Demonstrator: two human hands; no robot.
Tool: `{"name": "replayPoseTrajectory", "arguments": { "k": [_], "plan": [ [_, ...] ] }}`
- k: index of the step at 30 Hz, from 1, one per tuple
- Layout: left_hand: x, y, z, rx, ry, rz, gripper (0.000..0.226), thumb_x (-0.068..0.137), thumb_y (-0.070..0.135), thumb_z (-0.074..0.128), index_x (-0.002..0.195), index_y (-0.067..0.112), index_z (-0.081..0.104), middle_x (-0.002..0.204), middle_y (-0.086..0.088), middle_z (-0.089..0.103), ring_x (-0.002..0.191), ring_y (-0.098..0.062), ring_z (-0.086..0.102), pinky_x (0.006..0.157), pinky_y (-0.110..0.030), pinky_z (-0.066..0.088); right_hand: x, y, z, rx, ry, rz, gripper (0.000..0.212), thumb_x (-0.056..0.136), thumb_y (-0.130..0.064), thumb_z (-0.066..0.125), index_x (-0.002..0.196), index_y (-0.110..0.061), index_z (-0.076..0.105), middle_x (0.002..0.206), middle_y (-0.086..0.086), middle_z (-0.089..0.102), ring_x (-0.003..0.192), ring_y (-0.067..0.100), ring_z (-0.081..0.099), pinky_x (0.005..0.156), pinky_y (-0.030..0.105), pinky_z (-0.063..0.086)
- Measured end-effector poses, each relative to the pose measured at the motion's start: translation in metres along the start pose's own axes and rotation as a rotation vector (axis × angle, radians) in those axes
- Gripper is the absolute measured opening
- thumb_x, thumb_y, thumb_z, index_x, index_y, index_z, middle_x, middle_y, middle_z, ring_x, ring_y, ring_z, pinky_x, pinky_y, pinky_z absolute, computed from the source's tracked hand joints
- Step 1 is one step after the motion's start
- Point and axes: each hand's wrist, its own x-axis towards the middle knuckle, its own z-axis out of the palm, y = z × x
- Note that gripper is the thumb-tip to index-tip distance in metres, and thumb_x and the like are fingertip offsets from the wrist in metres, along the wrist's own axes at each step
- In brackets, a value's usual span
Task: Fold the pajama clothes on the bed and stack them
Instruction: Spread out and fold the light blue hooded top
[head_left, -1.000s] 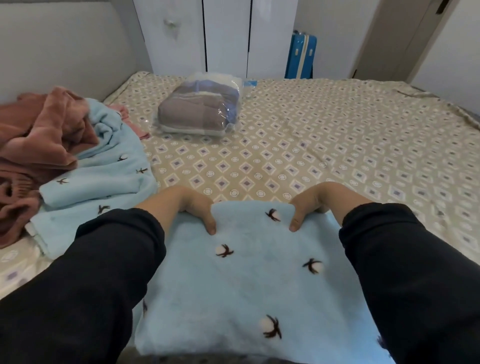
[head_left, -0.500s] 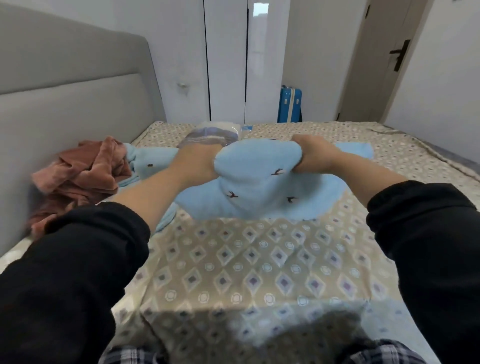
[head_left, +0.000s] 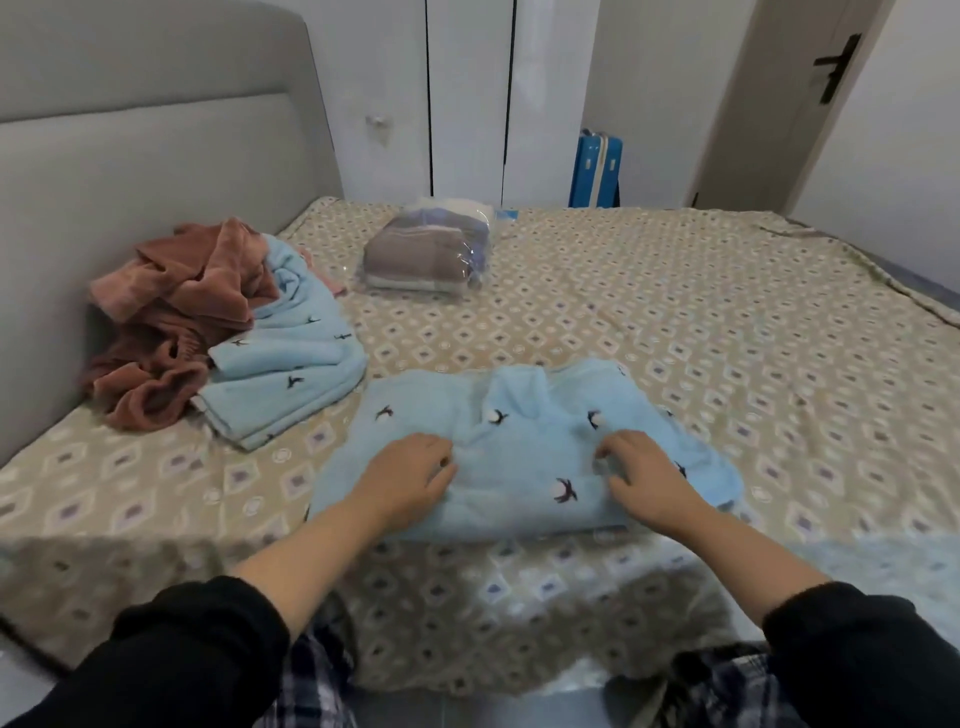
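A folded light blue pajama piece (head_left: 511, 441) with dark bird marks lies on the bed near the front edge. My left hand (head_left: 408, 475) rests on its left part with the fingers loosely bent. My right hand (head_left: 641, 473) rests on its right part, fingertips touching the cloth. A second light blue pajama piece (head_left: 288, 364) lies loosely folded to the left. Beside it, against the headboard, sits a crumpled rust-pink pajama heap (head_left: 171, 317).
The bed (head_left: 675, 322) has a beige diamond-pattern cover. A clear plastic bag of folded cloth (head_left: 426, 252) lies at the far side. A grey headboard (head_left: 130, 171) stands left. A blue suitcase (head_left: 595, 171) and white wardrobe doors stand behind.
The blue piece was held up in both hands half a second ago. It now lies flat on the bed farther from me, with both hands resting on top.
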Motion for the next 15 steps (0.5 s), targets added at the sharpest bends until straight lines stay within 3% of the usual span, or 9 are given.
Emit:
{"name": "replayPoseTrajectory", "arguments": {
  "k": [2, 4, 8, 12, 15],
  "plan": [
    [0.017, -0.007, -0.004, -0.105, 0.095, -0.176, 0.020, 0.096, 0.026, 0.047, 0.097, 0.012, 0.062, 0.104, -0.004, 0.062, 0.102, -0.026, 0.054, 0.086, -0.036, 0.041, 0.017, 0.002, -0.001, 0.002, 0.079, 0.013, 0.024, 0.090, -0.017, 0.054, 0.111, -0.009, 0.060, 0.115, 0.008, 0.057, 0.110, 0.025, 0.048, 0.094, 0.031, 0.035],
    [0.035, -0.020, -0.003, -0.162, 0.107, -0.301, 0.022, 0.095, 0.019, 0.048, 0.109, 0.012, 0.064, 0.115, -0.003, 0.063, 0.112, -0.024, 0.052, 0.095, -0.036, 0.041, 0.034, 0.001, 0.001, 0.000, 0.084, 0.032, 0.024, 0.094, -0.017, 0.052, 0.115, -0.008, 0.059, 0.119, 0.008, 0.056, 0.111, 0.025, 0.047, 0.093, 0.030, 0.034],
    [0.074, -0.045, -0.001, -0.197, 0.057, -0.369, 0.043, 0.097, 0.015, 0.042, 0.139, 0.012, 0.048, 0.145, -0.009, 0.046, 0.136, -0.027, 0.036, 0.112, -0.039, 0.030, 0.073, 0.004, 0.006, 0.016, 0.040, 0.058, 0.030, 0.099, -0.021, 0.043, 0.124, -0.007, 0.054, 0.125, 0.009, 0.053, 0.115, 0.027, 0.045, 0.097, 0.032, 0.033],
    [0.116, -0.063, 0.003, -0.161, -0.065, -0.407, 0.051, 0.099, 0.022, 0.038, 0.150, 0.023, 0.030, 0.155, -0.013, 0.029, 0.146, -0.027, 0.019, 0.117, -0.042, 0.020, 0.118, 0.016, 0.004, -0.006, 0.039, 0.081, 0.039, 0.103, -0.020, 0.034, 0.137, -0.008, 0.047, 0.143, 0.009, 0.046, 0.131, 0.029, 0.038, 0.111, 0.036, 0.026],
    [0.135, -0.074, 0.002, -0.035, -0.178, -0.333, 0.050, 0.096, 0.029, 0.047, 0.145, 0.022, 0.038, 0.147, -0.009, 0.042, 0.140, -0.027, 0.027, 0.114, -0.043, 0.022, 0.149, 0.029, 0.000, -0.032, 0.003, 0.129, 0.041, 0.102, -0.017, 0.035, 0.143, -0.013, 0.043, 0.148, 0.007, 0.042, 0.136, 0.030, 0.031, 0.113, 0.036, 0.021]
  ]
}}
